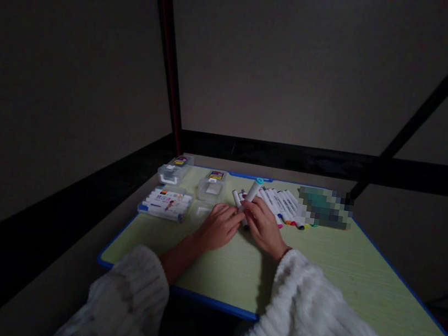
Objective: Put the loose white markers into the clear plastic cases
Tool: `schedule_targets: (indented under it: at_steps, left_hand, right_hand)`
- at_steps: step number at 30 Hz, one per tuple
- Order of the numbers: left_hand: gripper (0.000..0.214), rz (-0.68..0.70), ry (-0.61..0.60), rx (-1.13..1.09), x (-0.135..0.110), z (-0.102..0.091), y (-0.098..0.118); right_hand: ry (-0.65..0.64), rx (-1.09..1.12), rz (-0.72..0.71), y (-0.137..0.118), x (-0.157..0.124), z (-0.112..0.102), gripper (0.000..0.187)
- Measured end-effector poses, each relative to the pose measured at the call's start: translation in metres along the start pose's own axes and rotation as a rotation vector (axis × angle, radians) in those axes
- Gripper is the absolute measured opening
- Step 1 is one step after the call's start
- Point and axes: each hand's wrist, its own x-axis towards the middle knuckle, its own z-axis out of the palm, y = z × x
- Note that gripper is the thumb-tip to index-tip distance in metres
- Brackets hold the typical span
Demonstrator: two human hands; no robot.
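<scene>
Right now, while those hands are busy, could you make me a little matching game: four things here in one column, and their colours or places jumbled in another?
Things:
1. Turquoise-ended marker
2. Printed pen case
3. Right sleeve
4. Table

Colours or places:
a. Pale green top, blue edge
b. Lying to the left of both hands
c. White and ribbed
d. Held in the right hand

Pairs: 1-d, 2-b, 3-c, 4-a
</scene>
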Motion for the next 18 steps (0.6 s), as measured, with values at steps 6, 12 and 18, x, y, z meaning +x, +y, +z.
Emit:
schedule_targets:
  at_steps: [6,12,18]
  left_hand:
    - [0.021,0.002,-0.025,0.006,0.0005,-0.0007,0.0004]
    - [0.021,0.005,-0.040,0.006,0.0006,-0.0013,0.0008]
    - [0.020,0.000,-0.049,0.006,0.0006,0.0006,0.0001]
  right_hand:
    - [-0.008,-0.005,-0.005,-0.0007,0.0003,-0.0008,0.030]
    - [-0.013,-0.013,-0.005,-0.0006,0.0005,-0.0005,0.027]
    - [-0.024,-0.030,-0.001,-0.0013,0.0007,-0.0008,0.025]
